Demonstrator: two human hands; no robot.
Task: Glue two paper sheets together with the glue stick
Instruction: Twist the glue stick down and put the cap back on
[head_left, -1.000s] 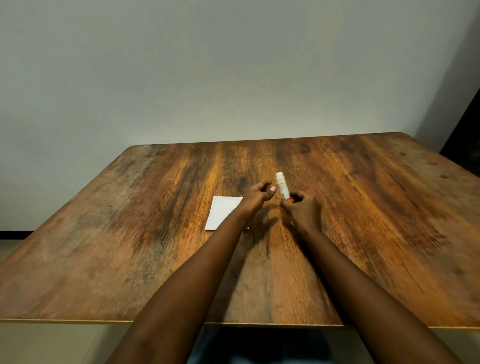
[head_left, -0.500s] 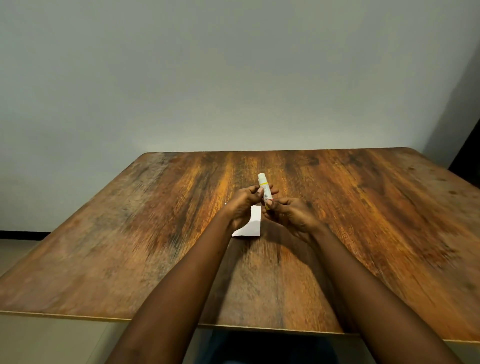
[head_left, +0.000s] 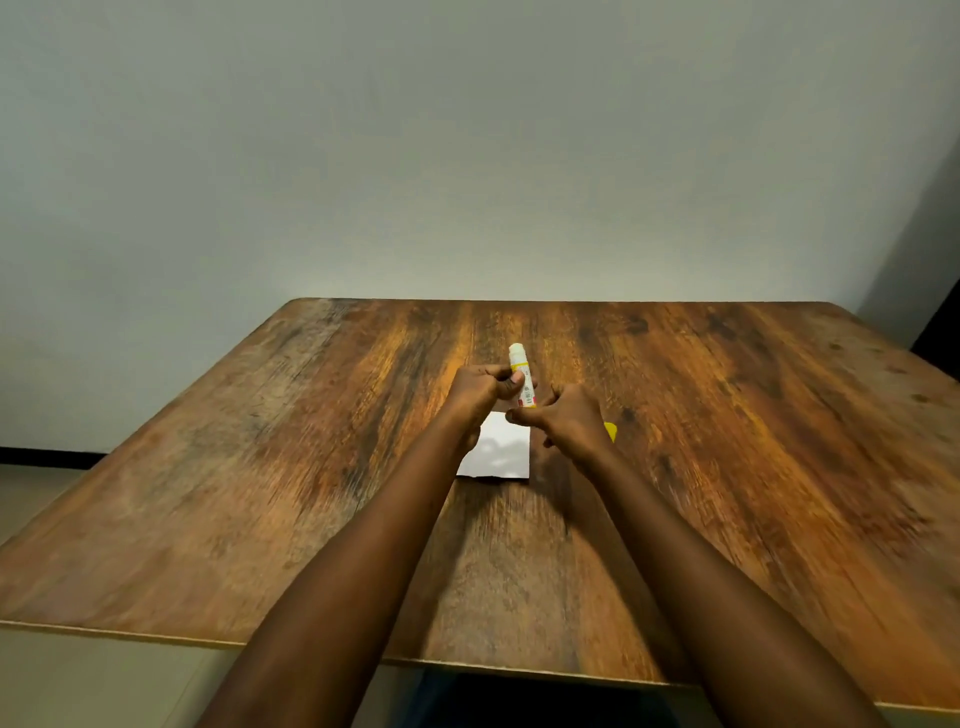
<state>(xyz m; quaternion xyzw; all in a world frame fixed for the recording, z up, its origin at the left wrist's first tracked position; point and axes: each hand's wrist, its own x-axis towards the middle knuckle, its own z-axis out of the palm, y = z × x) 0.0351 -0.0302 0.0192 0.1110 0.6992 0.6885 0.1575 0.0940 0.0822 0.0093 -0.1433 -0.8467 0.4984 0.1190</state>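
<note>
My left hand (head_left: 480, 389) grips the middle of a glue stick (head_left: 521, 371), which stands nearly upright above the table with its white end up. From the right, the fingers of my right hand (head_left: 569, 421) pinch the stick's lower end, with the thumb stretched out below it. A white paper sheet (head_left: 501, 454) lies flat on the wooden table (head_left: 311, 467) under both hands, partly covered by them. Behind my right hand a small yellow piece (head_left: 611, 431) shows; I cannot tell what it is.
The table's front edge runs across the bottom of the view under my forearms. A plain wall stands behind the far edge. A dark opening (head_left: 940, 332) is at the far right.
Both hands moved left over the white sheet with the glue stick. My left hand went from beside the stick to gripping it. The yellow piece came into view.
</note>
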